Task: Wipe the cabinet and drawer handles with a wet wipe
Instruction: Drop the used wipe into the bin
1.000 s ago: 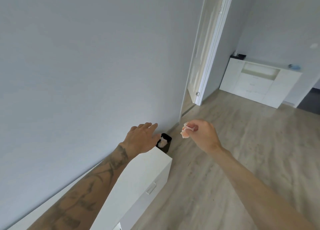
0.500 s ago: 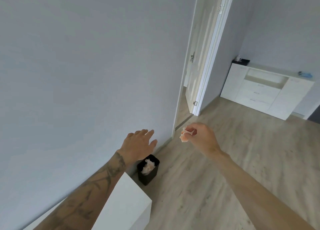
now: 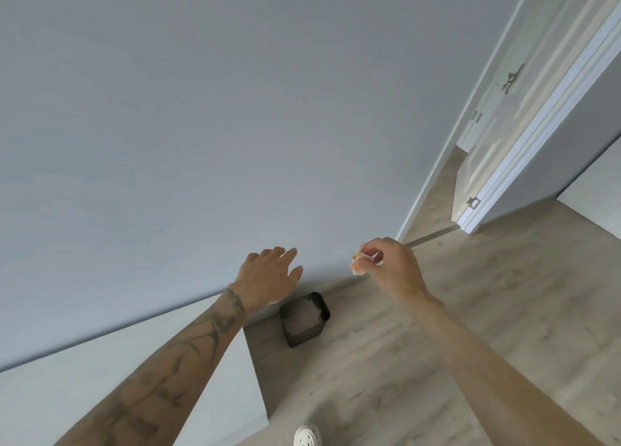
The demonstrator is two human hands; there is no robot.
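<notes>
Black bin (image 3: 305, 319) on wood floor (image 3: 470, 311) beside grey wall (image 3: 235, 126), open door (image 3: 497, 109).

right hand (image 3: 391, 267): pinches crumpled wipe (image 3: 359, 264) above floor (image 3: 470, 311) | left hand (image 3: 268, 277): spread flat, empty, over white cabinet top (image 3: 84, 395) | black bin (image 3: 304, 318): on floor beside cabinet, against wall (image 3: 235, 126), holds crumpled wipes

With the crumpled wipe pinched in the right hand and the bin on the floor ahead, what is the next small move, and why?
Probably carry the right hand down and a little left until it is over the black bin, then let go. The wipe is balled up in its fingertips, the bin is open and already holds crumpled paper, and the left hand is empty.
</notes>
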